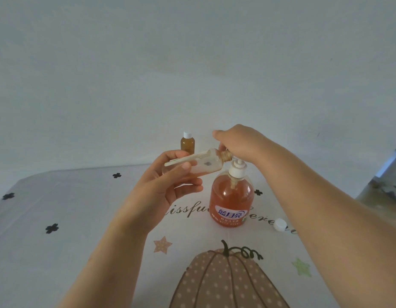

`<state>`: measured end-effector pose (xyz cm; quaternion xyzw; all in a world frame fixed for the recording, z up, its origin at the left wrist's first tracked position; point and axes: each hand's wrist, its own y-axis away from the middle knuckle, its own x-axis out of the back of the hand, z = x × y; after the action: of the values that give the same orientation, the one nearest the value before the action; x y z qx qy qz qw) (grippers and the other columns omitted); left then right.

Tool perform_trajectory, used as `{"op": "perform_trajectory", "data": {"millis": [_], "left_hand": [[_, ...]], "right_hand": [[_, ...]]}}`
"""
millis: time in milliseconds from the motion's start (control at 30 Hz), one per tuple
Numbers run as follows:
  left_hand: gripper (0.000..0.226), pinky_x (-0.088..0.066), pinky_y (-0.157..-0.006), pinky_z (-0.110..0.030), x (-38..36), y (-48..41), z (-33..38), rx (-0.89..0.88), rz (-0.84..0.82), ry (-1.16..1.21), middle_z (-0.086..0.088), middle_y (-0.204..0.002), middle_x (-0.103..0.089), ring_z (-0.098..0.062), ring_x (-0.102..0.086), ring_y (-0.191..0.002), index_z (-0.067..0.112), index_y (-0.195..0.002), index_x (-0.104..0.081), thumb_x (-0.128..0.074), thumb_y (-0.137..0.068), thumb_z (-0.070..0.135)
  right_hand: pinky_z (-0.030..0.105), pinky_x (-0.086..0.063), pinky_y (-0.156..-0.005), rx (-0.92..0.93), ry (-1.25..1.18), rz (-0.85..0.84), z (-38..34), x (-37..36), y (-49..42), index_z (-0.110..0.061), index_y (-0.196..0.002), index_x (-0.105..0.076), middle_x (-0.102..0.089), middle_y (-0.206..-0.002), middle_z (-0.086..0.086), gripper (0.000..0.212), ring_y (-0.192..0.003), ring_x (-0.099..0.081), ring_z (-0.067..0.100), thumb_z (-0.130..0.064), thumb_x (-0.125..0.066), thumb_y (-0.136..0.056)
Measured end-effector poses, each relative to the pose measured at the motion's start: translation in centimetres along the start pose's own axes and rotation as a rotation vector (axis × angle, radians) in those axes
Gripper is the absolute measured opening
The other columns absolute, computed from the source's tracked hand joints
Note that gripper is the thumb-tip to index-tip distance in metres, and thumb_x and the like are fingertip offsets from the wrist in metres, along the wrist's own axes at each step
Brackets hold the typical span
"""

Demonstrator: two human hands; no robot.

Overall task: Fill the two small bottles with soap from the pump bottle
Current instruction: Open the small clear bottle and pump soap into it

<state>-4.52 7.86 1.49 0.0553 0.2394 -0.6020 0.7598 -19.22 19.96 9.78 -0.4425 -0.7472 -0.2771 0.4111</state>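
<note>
The left hand (168, 185) grips a small clear bottle (206, 165) between thumb and fingers. The bottle is tipped almost flat, with its open neck pointing right, up against the white pump head (237, 168). Just above that neck the right hand (235, 143) arches over the pump with its fingers bent downward. I cannot tell whether they press, pinch or only rest. Directly below stands the pump bottle (231, 196), full of orange soap. Behind the left hand the second small bottle (187, 145) stands upright, amber-filled and capped white. A loose white cap (279, 224) lies to the right on the pumpkin tablecloth (81, 218).
</note>
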Motion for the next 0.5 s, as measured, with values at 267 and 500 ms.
{"op": "perform_trajectory", "data": {"millis": [267,500], "left_hand": [[0.023,-0.058,-0.070,-0.033,0.4,-0.2,-0.1,0.024,0.024,-0.059,-0.011,-0.091,-0.069,-0.026,-0.067,-0.072,0.010,-0.104,-0.061,-0.064,-0.081,0.014],[0.023,-0.059,-0.071,-0.034,0.3,-0.2,-0.1,0.026,0.023,-0.063,-0.012,-0.092,-0.069,-0.026,-0.067,-0.072,0.010,-0.103,-0.062,-0.065,-0.081,0.014]], "right_hand": [[0.040,-0.048,-0.092,-0.006,-0.009,-0.012,0.7,-1.3,-0.5,-0.009,-0.109,-0.070,-0.071,-0.106,0.012,0.042,-0.099,-0.066,0.029,-0.035,-0.038,-0.102],[0.038,-0.049,-0.083,-0.019,-0.048,0.010,1.0,-1.4,-0.5,-0.011,-0.104,-0.070,-0.072,-0.098,0.010,0.045,-0.084,-0.065,0.026,-0.043,-0.039,-0.100]]}}
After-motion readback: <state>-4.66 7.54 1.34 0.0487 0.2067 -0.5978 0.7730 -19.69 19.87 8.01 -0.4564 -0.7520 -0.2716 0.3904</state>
